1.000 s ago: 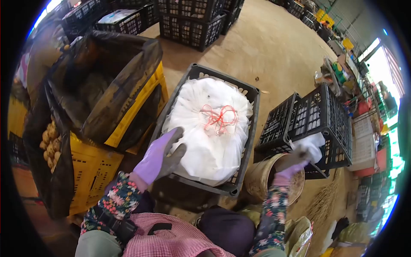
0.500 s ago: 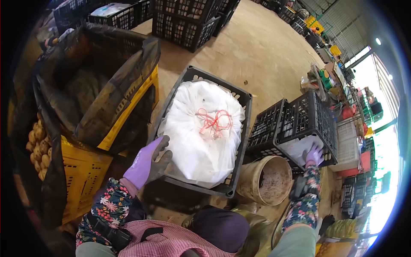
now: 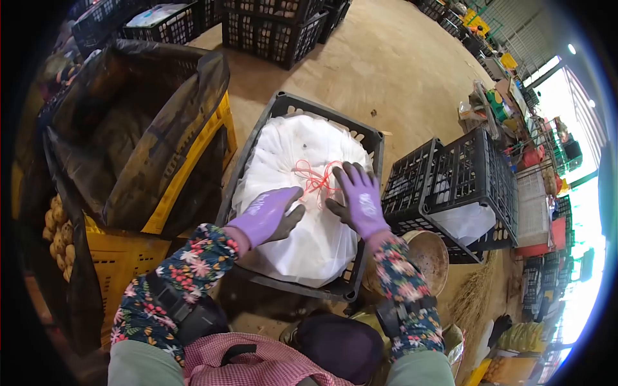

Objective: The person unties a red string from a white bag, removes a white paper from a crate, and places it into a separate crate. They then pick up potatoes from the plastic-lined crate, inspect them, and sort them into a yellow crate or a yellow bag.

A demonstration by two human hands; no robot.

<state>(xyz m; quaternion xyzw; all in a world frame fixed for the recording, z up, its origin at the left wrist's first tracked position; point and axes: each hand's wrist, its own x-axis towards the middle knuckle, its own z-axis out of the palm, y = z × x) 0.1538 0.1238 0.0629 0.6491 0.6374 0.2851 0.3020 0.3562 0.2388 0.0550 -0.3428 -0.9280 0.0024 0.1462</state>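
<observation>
A black plastic crate (image 3: 281, 104) stands in front of me, filled by a white bag (image 3: 309, 248) whose gathered top is tied with red string (image 3: 313, 177). My left hand (image 3: 270, 215), in a purple glove with dark fingertips, lies over the bag's left side with its fingers apart. Gloved the same way, my right hand (image 3: 360, 202) is spread over the bag just right of the string. Neither hand grips anything that I can see. Whether the palms press on the bag is hidden.
Left of the crate stands a yellow crate (image 3: 129, 257) with a dark liner, near some round tan produce (image 3: 59, 235). On the right are a dirty bucket (image 3: 428, 257) and black crates (image 3: 463, 174) with white lining. More stacked crates (image 3: 273, 35) stand behind.
My right hand has come from the black crates on the right onto the white bag. My left hand has moved rightward and further over the bag.
</observation>
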